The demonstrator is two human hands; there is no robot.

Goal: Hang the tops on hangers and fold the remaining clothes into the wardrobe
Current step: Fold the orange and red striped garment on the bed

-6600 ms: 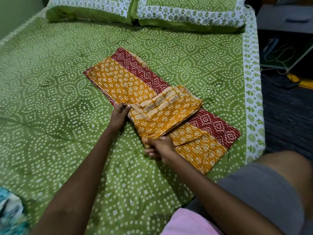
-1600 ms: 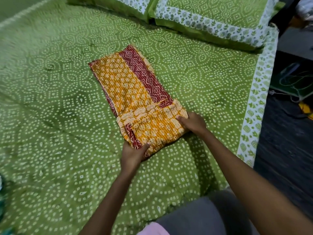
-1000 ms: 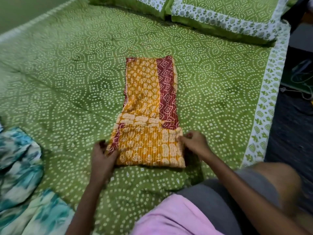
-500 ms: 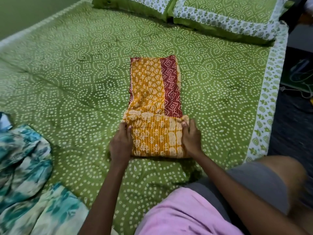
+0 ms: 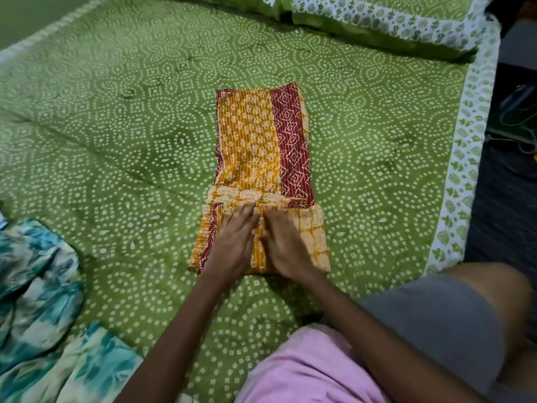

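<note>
A person's left hand (image 5: 232, 245) and right hand (image 5: 286, 245) lie flat, side by side and touching, fingers straight and released, pressing down on the near, doubled-over end of a yellow and red cloth (image 5: 261, 146) spread on the bed (image 5: 116, 141). The rest of the cloth runs straight out beyond the fingertips as a single long strip, its red band on the right hand's side; the folded flap sits under both palms. Off to the left hand's side, well apart, a blue and white garment (image 5: 37, 286) lies crumpled at the bed's edge, seemingly not yet dealt with. Pillows (image 5: 392, 21) sit far beyond the fingertips. Judging from this, folding is partway through, with more folds to come before the wardrobe. The risk: the flap looks slightly wider than the strip and skewed, so further folds could stack unevenly, and lifting the palms could let the soft layers spring loose.
</note>
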